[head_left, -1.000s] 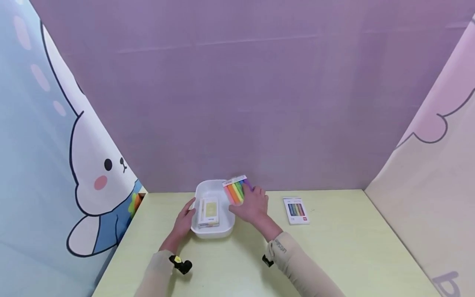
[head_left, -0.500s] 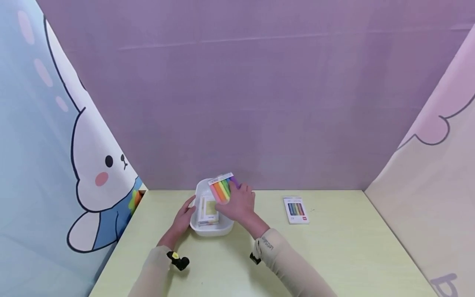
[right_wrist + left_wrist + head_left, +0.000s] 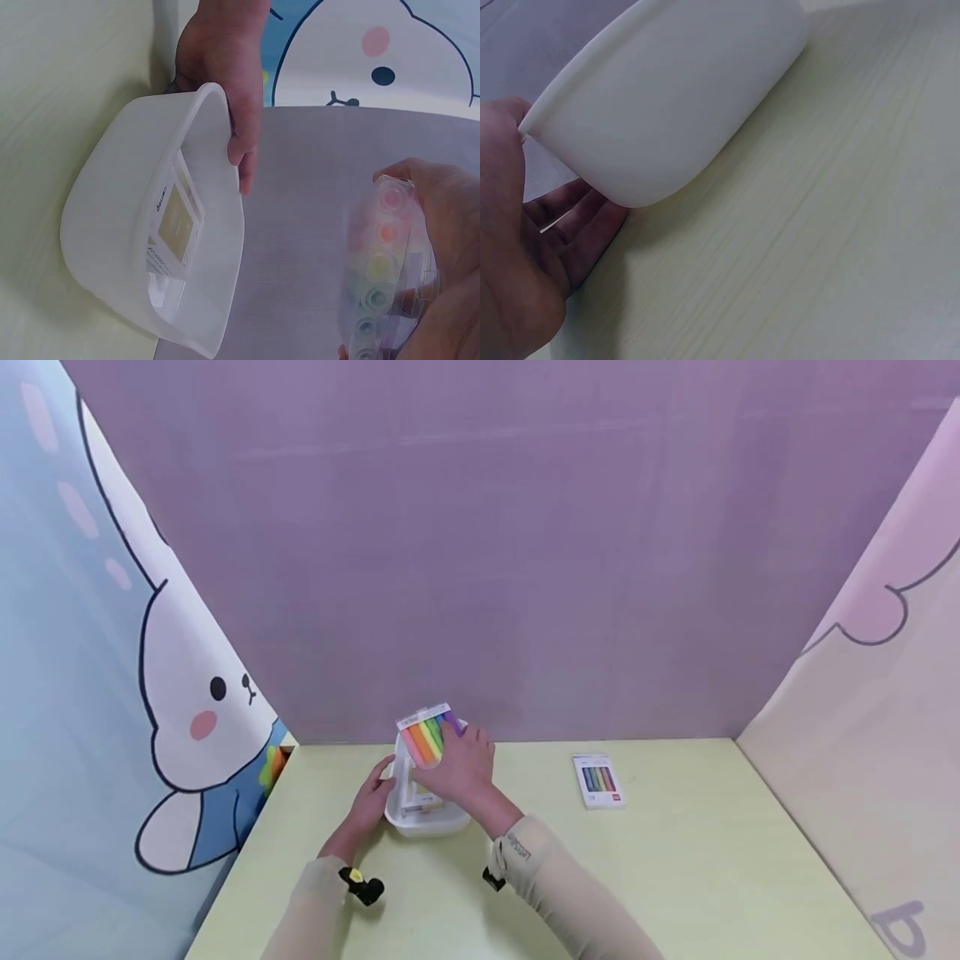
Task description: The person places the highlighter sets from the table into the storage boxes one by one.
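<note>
In the head view my left hand point(image 3: 369, 802) holds the left side of a white plastic basin point(image 3: 420, 829). The left wrist view shows the thumb near the basin's rim point(image 3: 592, 54) and the fingers against its outer wall. Over the basin, my right hand point(image 3: 463, 768) grips a clear pack of rainbow-coloured markers point(image 3: 422, 742), tilted, thumb on one side and fingers on the other. The right wrist view shows this marker pack point(image 3: 380, 262) apart from the basin. Inside the basin lies a white-and-yellow box point(image 3: 178, 221), with more packaging partly hidden beside it.
On the table point(image 3: 712, 843), to the right, lies a white box with coloured sticks pictured on it point(image 3: 598, 782). A purple backdrop point(image 3: 525, 568) rises behind the table's far edge. Printed cloth panels point(image 3: 198, 693) flank both sides.
My right hand has moved left with the marker pack, from the basin's right edge to above its middle. My left hand has stayed at the basin's left side.
</note>
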Motion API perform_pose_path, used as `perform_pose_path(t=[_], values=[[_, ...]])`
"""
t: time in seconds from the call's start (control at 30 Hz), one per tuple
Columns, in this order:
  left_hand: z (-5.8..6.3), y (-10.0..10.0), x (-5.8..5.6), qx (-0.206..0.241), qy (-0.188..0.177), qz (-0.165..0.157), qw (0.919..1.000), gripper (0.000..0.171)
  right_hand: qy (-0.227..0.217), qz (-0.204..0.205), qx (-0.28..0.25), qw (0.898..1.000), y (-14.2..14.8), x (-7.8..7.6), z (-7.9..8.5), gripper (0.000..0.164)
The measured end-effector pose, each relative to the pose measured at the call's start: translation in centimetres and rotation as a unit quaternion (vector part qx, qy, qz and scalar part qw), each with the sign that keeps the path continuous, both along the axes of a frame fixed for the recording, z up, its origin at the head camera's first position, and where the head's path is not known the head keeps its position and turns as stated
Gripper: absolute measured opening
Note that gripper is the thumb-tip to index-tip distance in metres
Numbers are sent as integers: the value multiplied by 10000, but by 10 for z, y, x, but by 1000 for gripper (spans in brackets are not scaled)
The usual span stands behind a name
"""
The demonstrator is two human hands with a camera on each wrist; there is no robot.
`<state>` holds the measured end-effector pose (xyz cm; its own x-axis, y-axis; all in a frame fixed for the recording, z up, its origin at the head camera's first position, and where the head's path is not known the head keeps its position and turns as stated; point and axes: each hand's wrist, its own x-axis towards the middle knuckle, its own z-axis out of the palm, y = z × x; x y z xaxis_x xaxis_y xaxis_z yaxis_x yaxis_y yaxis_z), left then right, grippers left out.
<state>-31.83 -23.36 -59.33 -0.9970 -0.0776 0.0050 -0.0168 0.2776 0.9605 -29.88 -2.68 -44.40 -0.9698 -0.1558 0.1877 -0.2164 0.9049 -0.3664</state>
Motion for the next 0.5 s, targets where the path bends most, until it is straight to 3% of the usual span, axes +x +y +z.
perform_pose_path(t=[0.5], values=[[0,-2,-3,-125,28,99,9999,45,-83,-253,-61,9996,-1,-6,-18,96]])
